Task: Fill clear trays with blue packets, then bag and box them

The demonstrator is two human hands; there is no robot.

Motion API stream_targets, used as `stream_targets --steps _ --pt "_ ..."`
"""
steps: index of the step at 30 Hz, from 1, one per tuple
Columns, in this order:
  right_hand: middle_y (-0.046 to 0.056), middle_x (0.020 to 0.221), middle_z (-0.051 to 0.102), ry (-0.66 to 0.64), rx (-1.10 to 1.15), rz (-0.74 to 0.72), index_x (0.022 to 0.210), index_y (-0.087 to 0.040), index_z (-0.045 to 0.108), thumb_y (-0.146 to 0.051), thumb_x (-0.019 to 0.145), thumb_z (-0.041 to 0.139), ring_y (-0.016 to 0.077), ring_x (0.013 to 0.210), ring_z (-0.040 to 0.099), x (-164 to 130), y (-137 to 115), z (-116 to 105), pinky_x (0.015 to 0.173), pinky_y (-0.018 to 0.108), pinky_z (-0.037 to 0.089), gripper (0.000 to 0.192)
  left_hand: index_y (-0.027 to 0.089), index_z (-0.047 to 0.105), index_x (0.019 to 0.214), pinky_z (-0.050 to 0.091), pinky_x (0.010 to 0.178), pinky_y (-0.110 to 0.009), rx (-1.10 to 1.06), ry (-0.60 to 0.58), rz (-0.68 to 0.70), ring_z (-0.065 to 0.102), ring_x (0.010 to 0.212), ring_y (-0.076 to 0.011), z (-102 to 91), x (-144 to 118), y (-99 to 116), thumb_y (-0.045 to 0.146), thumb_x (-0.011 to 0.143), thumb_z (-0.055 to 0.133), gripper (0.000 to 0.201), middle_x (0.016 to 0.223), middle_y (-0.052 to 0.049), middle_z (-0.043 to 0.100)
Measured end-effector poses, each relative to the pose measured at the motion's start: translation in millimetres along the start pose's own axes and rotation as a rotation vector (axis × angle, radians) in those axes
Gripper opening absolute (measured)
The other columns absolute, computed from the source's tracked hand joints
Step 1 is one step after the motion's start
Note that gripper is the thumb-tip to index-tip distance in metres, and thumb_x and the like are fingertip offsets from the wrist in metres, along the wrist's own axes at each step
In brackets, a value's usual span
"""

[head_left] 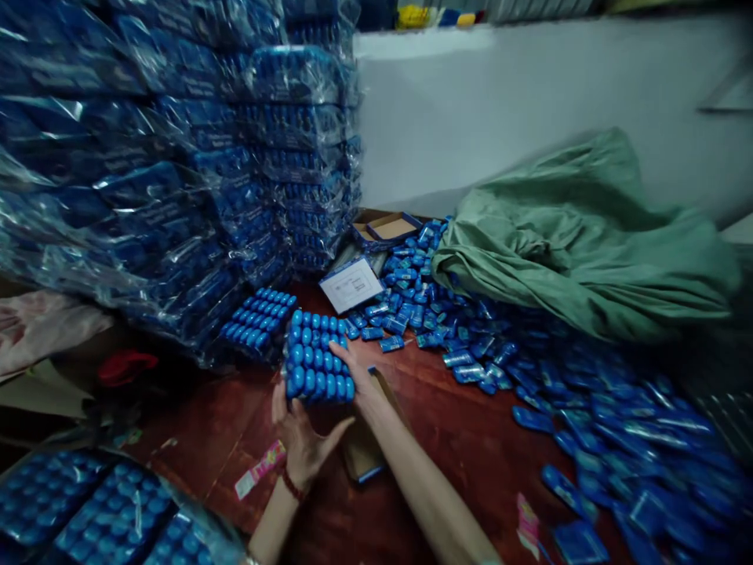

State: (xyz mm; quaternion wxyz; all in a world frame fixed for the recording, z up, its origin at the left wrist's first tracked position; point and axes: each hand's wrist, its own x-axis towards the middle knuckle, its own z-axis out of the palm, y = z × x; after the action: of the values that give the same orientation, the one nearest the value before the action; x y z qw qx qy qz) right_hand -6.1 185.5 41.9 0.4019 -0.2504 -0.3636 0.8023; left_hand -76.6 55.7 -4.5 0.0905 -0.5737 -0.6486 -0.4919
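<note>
A block of blue capped tubes [314, 357] stands packed together on the red-brown table [471, 447]. My right hand [353, 365] lies against its right side, fingers on the caps. My left hand [303, 439] is under its near edge, palm up, fingers spread. A second block of the same blue tubes [257, 318] lies just behind and to the left, against the wrapped stacks.
Tall stacks of plastic-wrapped blue packs [176, 157] fill the left. Loose blue packets [588, 424] cover the right of the table. A green sack [576, 235] lies at the back right. Open cartons [385, 227], a white-labelled box [351, 284] and wrapped trays [111, 514] are nearby.
</note>
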Motion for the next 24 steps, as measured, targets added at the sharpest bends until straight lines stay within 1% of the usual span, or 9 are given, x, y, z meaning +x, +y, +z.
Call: stream_targets --steps 3,5,8,10,12,15,17,20,24 --pt "-0.002 0.133 0.053 0.072 -0.152 -0.032 0.136 -0.032 0.04 -0.039 0.075 0.067 0.0208 0.123 0.049 -46 -16 -43 0.107 0.041 0.035 0.067 0.025 -0.008 0.146 0.025 0.107 -0.06 -0.045 -0.172 -0.007 0.009 0.14 -0.0373 4.8 -52 31 0.034 0.073 0.07 0.108 0.152 -0.017 0.005" --pt "0.0 0.137 0.049 0.126 -0.297 -0.061 0.138 -0.031 0.038 -0.038 0.073 0.07 0.022 0.127 0.045 -70 -19 -66 0.109 0.042 0.032 0.073 0.019 -0.004 0.147 0.028 0.107 -0.056 -0.108 -0.313 -0.114 0.014 0.14 -0.0347 7.3 -81 44 0.031 0.081 0.06 0.093 0.151 -0.019 0.011" --pt "0.005 0.142 0.043 0.189 -0.576 -0.131 0.139 -0.027 0.038 -0.04 0.07 0.072 0.0235 0.131 0.038 -91 -11 -86 0.111 0.042 0.027 0.079 0.02 0.0 0.147 0.024 0.108 -0.058 -0.12 -0.458 -0.222 0.015 0.14 -0.0328 8.9 -108 46 0.031 0.087 0.05 0.079 0.15 -0.018 0.019" --pt "0.007 0.142 0.042 0.218 -0.8 -0.21 0.139 -0.023 0.039 -0.043 0.074 0.068 0.0234 0.132 0.037 -98 -5 -90 0.111 0.043 0.026 0.073 0.024 0.003 0.147 0.019 0.109 -0.061 -0.098 -0.485 -0.228 0.016 0.14 -0.0324 6.9 -109 39 0.031 0.088 0.048 0.074 0.149 -0.016 0.025" --pt "0.01 0.138 0.046 0.263 -1.033 -0.275 0.135 -0.021 0.045 -0.045 0.078 0.062 0.0249 0.13 0.037 -103 -3 -91 0.111 0.044 0.025 0.064 0.026 0.007 0.147 0.015 0.111 -0.06 -0.096 -0.44 -0.23 0.018 0.14 -0.0318 2.7 -96 28 0.033 0.088 0.048 0.071 0.147 -0.015 0.028" --pt "0.011 0.128 0.054 0.332 -1.254 -0.281 0.125 -0.022 0.056 -0.047 0.083 0.055 0.0272 0.125 0.042 -106 -9 -91 0.109 0.048 0.026 0.049 0.024 0.015 0.146 0.016 0.113 -0.054 -0.179 -0.33 -0.295 0.018 0.14 -0.0285 0.0 -53 14 0.038 0.089 0.045 0.066 0.15 -0.013 0.023" --pt "0.009 0.129 0.053 0.365 -1.23 -0.305 0.128 -0.023 0.053 -0.046 0.088 0.048 0.0251 0.124 0.043 -100 -17 -91 0.108 0.046 0.028 0.046 0.023 0.019 0.145 0.015 0.115 -0.048 -0.289 -0.311 -0.373 0.017 0.141 -0.025 6.5 -18 5 0.041 0.091 0.041 0.062 0.152 -0.011 0.02" --pt "0.008 0.138 0.044 0.305 -1.093 -0.398 0.134 -0.024 0.045 -0.044 0.091 0.043 0.0209 0.131 0.036 -81 -28 -90 0.11 0.04 0.026 0.048 0.02 0.031 0.141 0.019 0.114 -0.045 -0.487 -0.406 -0.521 0.026 0.138 -0.0233 28.9 23 -3 0.049 0.091 0.036 0.058 0.147 -0.012 0.033" --pt "0.005 0.118 0.06 0.11 -1.019 -0.339 0.117 -0.023 0.059 -0.042 0.088 0.049 0.0193 0.114 0.053 -68 -30 -87 0.1 0.036 0.038 0.036 0.016 0.045 0.131 0.031 0.109 -0.043 -0.627 -0.483 -0.646 0.046 0.125 -0.0241 57.1 29 -1 0.056 0.087 0.041 0.059 0.132 -0.013 0.052"
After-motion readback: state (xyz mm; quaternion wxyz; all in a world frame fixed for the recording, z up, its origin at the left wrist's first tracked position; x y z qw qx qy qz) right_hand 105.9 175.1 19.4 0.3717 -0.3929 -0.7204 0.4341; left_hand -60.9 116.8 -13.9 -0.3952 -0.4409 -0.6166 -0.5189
